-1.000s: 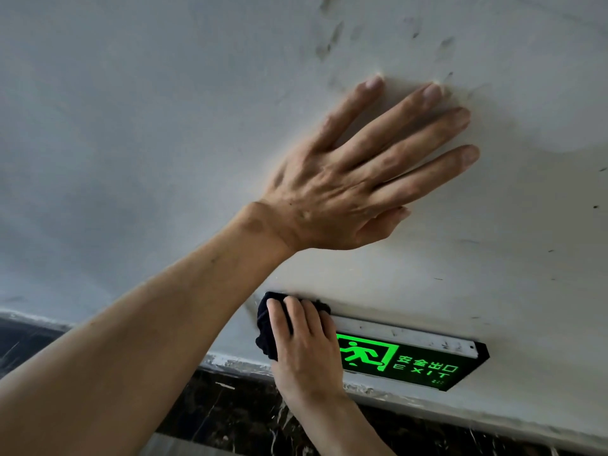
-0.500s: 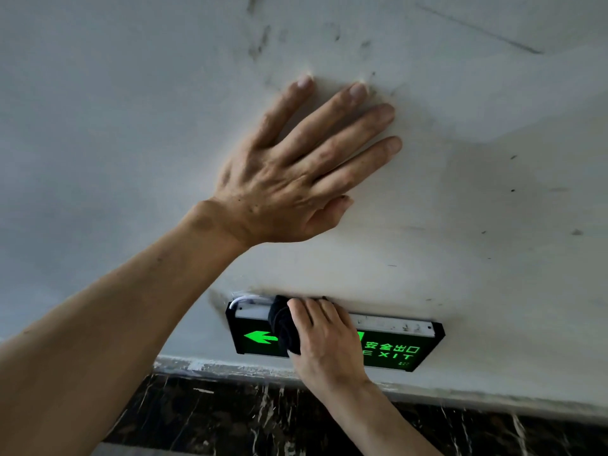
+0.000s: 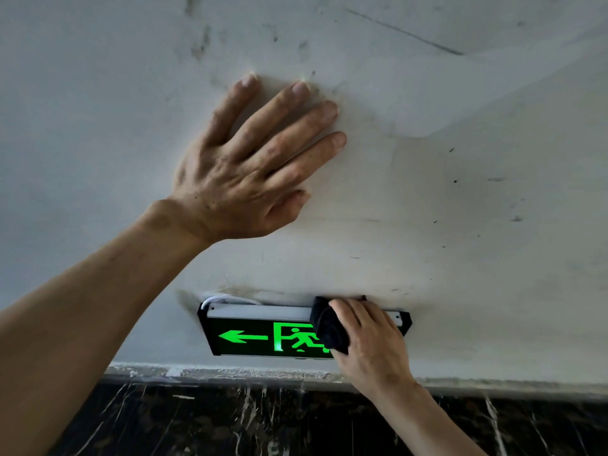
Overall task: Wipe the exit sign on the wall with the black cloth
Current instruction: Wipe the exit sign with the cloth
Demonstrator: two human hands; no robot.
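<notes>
The exit sign is a black box with a silver top edge, mounted low on the white wall; its green arrow and running figure glow. My right hand covers the sign's right part and presses a bunched black cloth against its face and top edge. The lettering on the right is hidden under this hand. My left hand lies flat on the wall above the sign, fingers spread, holding nothing.
The white wall is scuffed and marked with dark spots. A thin white cable loops out behind the sign's top left corner. Below runs a rough plaster edge and a black marble skirting with white veins.
My right hand has slid the black cloth along the sign from its left end to its right part, uncovering the arrow and figure. My left hand stays planted on the wall.
</notes>
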